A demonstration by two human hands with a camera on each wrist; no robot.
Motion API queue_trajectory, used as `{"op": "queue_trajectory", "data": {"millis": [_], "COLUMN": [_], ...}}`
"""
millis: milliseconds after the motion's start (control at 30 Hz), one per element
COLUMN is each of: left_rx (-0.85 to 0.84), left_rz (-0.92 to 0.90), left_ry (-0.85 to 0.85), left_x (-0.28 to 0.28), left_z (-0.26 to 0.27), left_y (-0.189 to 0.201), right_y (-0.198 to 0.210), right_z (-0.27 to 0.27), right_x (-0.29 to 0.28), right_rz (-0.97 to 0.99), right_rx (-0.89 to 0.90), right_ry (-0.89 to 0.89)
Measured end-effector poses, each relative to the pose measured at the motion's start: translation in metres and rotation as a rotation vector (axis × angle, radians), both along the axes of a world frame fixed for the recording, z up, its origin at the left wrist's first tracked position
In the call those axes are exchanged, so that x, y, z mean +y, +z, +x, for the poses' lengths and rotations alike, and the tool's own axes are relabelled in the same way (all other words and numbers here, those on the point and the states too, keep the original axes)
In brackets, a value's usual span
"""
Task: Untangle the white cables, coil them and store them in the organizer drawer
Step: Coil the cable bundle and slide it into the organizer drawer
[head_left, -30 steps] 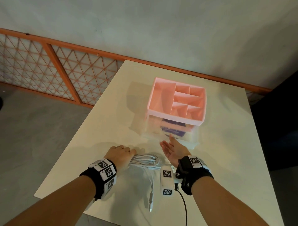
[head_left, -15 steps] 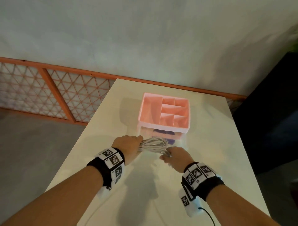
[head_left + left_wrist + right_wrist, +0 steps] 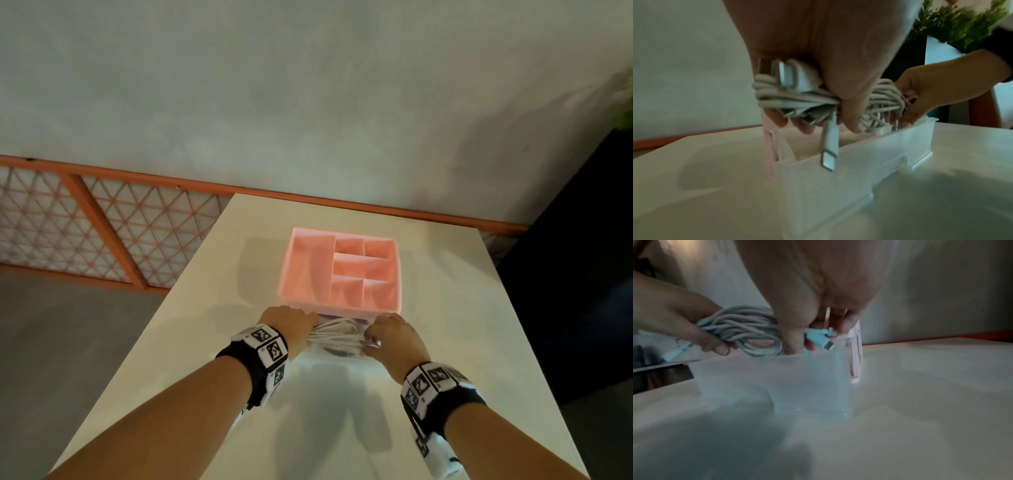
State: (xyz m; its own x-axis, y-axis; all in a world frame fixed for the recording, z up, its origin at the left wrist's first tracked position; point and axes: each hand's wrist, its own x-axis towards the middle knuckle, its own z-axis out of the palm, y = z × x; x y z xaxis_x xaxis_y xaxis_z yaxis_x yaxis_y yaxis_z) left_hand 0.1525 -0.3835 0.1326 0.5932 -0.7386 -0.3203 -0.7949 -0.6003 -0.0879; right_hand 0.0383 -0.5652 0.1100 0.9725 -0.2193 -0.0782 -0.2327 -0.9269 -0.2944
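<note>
Two hands: both on one cable bundle (image 3: 337, 334)
Left hand (image 3: 289, 325): fingers clamped round the coils
Right hand (image 3: 394, 337): fingers curled on the other end
Drawer (image 3: 838, 170): pulled out, right under the bundle
Plug (image 3: 829, 160): dangling over drawer's front wall

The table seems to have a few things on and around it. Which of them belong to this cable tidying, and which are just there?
Part of the job:
- white cables, a coiled bundle
- left hand and right hand, both gripping the bundle
- clear drawer, pulled open beneath it
- pink organizer

Just there:
- table
- orange lattice fence
- green plant
</note>
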Motion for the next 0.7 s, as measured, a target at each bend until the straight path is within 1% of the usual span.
{"op": "queue_trajectory", "data": {"millis": [33,100,233,367,467,500,600,700], "left_rx": [0.002,-0.002,-0.009,-0.021,-0.038,-0.048,-0.063,-0.053], "left_rz": [0.036,0.085,0.072,-0.064,-0.057,-0.043,0.007,0.037], "left_ry": [-0.009,-0.021,-0.032,-0.012,-0.029,-0.035,-0.047,-0.059], "left_x": [-0.002,-0.005,-0.007,-0.007,-0.007,-0.008,-0.011,-0.016], "left_z": [0.002,0.005,0.009,0.013,0.011,0.011,0.01,0.01], "left_y": [-0.004,-0.009,-0.013,-0.012,-0.015,-0.016,-0.019,-0.021], "right_y": [-0.002,-0.005,-0.007,-0.011,-0.016,-0.017,-0.019,-0.017], "right_z": [-0.002,-0.003,-0.001,0.003,0.003,0.003,-0.002,-0.008], "right_x": [0.0,-0.001,-0.002,-0.005,-0.006,-0.006,-0.004,-0.005], "right_rz": [-0.083,-0.13,0.019,0.118,0.203,0.21,0.136,-0.151], "right_rx": [0.01,0.024,0.042,-0.065,-0.146,-0.156,-0.108,-0.058], "right_ry": [0.005,-0.011,-0.062,-0.095,-0.116,-0.096,-0.019,0.071]}}
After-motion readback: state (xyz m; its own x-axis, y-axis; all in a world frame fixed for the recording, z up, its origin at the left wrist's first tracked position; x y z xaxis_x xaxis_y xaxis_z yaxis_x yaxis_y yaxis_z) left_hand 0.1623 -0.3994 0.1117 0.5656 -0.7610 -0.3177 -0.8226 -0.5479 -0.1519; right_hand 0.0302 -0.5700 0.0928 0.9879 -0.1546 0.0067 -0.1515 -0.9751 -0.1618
